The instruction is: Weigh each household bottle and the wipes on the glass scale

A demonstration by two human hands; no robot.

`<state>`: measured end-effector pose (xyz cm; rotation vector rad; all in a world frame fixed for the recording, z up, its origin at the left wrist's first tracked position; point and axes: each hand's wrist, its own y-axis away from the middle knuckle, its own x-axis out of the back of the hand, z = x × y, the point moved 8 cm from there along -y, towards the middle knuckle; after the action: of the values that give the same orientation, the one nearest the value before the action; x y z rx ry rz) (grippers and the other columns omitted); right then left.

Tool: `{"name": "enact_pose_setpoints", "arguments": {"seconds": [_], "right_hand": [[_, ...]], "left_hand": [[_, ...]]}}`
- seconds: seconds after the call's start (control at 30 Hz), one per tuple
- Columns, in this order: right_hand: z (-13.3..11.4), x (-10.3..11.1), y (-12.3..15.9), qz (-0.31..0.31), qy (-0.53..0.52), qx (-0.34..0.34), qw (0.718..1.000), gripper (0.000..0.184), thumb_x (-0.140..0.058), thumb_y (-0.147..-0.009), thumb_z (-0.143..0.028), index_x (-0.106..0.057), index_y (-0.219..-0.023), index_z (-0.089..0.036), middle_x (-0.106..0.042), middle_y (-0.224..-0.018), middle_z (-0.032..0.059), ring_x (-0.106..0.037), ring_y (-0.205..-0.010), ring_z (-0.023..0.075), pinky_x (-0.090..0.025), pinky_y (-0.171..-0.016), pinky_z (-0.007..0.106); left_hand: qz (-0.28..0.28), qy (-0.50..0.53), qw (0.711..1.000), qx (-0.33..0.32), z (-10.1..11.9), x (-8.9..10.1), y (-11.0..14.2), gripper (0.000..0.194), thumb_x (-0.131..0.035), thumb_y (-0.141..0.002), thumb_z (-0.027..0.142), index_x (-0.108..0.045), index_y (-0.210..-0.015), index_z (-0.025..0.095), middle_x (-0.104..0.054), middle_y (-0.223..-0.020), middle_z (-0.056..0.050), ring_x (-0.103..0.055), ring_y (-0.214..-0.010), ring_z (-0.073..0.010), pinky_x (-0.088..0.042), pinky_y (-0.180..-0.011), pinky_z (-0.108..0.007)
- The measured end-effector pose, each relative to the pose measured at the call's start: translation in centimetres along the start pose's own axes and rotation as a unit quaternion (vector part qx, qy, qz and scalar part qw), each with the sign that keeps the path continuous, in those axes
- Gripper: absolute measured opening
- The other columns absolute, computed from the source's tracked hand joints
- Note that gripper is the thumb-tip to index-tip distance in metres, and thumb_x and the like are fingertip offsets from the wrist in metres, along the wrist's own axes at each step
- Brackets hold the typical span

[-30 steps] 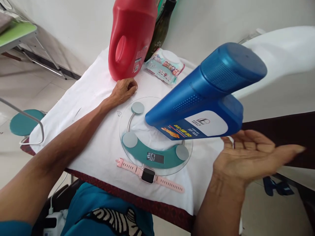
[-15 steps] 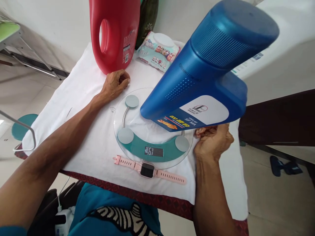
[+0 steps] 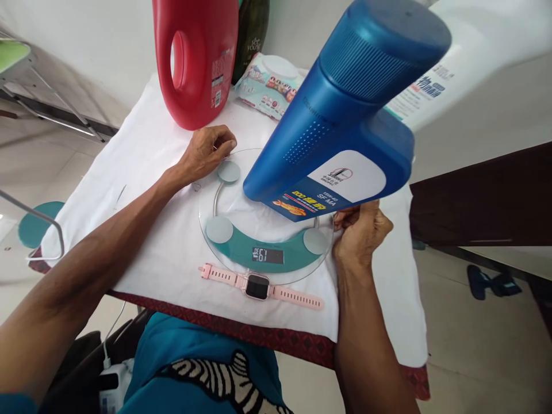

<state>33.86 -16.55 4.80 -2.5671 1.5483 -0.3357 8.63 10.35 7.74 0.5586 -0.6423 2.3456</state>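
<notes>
A blue motor oil bottle (image 3: 319, 123) stands on a round glass scale (image 3: 241, 248), hiding its far right part. The scale's small display (image 3: 268, 255) is lit with digits. My left hand (image 3: 209, 150) rests with curled fingers at the scale's far left edge, its thumb close to the glass rim; nothing shows in it. At the right rim, my right hand (image 3: 360, 233) is closed, its fingertips partly hidden behind the bottle; whether they grip anything I cannot tell. A pink-strapped smartwatch (image 3: 257, 286) lies flat along the scale's near edge.
Behind my left hand stands a red jug (image 3: 196, 106), with a wipes pack (image 3: 269, 92) and a dark bottle (image 3: 252, 43) beside it. A large white container (image 3: 425, 92) is at the back right. White cloth (image 3: 150, 253) covers the table. Slippers (image 3: 491, 283) lie on the floor.
My left hand has shifted slightly right, toward the scale's rim. My right hand stays closed by the opposite rim. The whole view has moved a little; the bottle still stands on the scale.
</notes>
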Motion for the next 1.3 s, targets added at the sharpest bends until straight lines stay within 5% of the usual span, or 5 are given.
{"name": "enact_pose_setpoints", "arguments": {"seconds": [0.43, 0.67, 0.9, 1.13, 1.3], "right_hand": [[-0.5, 0.4, 0.1, 0.039, 0.003, -0.036, 0.999, 0.064, -0.06, -0.086, -0.083, -0.062, -0.068, -0.022, -0.057, -0.059, 0.0, -0.052, -0.053, 0.0136, -0.038, -0.052, 0.028], [-9.6, -2.4, -0.6, -0.086, -0.082, 0.085, 0.989, 0.096, -0.089, -0.047, -0.088, -0.069, -0.116, -0.024, -0.069, -0.116, 0.0077, -0.067, -0.111, 0.0287, -0.055, -0.087, 0.04], [-13.7, -6.0, 0.2, -0.181, 0.119, 0.045, 0.975, 0.067, -0.103, -0.048, -0.054, -0.074, -0.1, -0.024, -0.069, -0.08, -0.0009, -0.065, -0.071, 0.021, -0.057, -0.061, 0.034], [-12.7, -7.1, -0.2, -0.103, -0.046, -0.047, 0.992, 0.064, -0.104, -0.038, -0.038, -0.073, -0.091, -0.021, -0.071, -0.082, -0.0018, -0.066, -0.072, 0.0186, -0.063, -0.069, 0.036], [-16.4, -10.1, -3.2, -0.066, -0.096, 0.033, 0.993, 0.063, -0.102, -0.034, -0.029, -0.072, -0.089, -0.021, -0.071, -0.084, -0.0007, -0.066, -0.075, 0.0192, -0.064, -0.073, 0.039]], "left_hand": [[0.017, 0.034, 0.999, 0.023, -1.2, -1.0, 0.8, 0.018, -0.059, -0.097, 0.029, -0.071, -0.095, 0.016, -0.076, -0.084, -0.004, -0.07, -0.08, -0.0177, -0.054, -0.075, -0.029], [0.009, 0.094, 0.993, 0.075, -2.0, -1.1, 0.9, 0.019, -0.059, -0.093, 0.033, -0.069, -0.093, 0.017, -0.073, -0.079, -0.003, -0.067, -0.075, -0.0176, -0.052, -0.07, -0.029], [0.005, 0.052, 0.994, 0.096, -0.7, 0.0, 3.2, 0.019, -0.06, -0.094, 0.036, -0.069, -0.093, 0.019, -0.073, -0.091, -0.005, -0.067, -0.081, -0.0197, -0.055, -0.079, -0.034], [0.057, 0.074, 0.988, 0.122, -0.8, -0.1, 6.7, 0.021, -0.06, -0.098, 0.036, -0.066, -0.108, 0.019, -0.069, -0.113, -0.011, -0.071, -0.099, -0.0234, -0.061, -0.096, -0.043], [0.048, 0.089, 0.989, 0.108, -1.1, 0.0, 6.5, 0.019, -0.058, -0.1, 0.037, -0.065, -0.104, 0.021, -0.068, -0.108, -0.009, -0.071, -0.092, -0.022, -0.063, -0.091, -0.042]]}}
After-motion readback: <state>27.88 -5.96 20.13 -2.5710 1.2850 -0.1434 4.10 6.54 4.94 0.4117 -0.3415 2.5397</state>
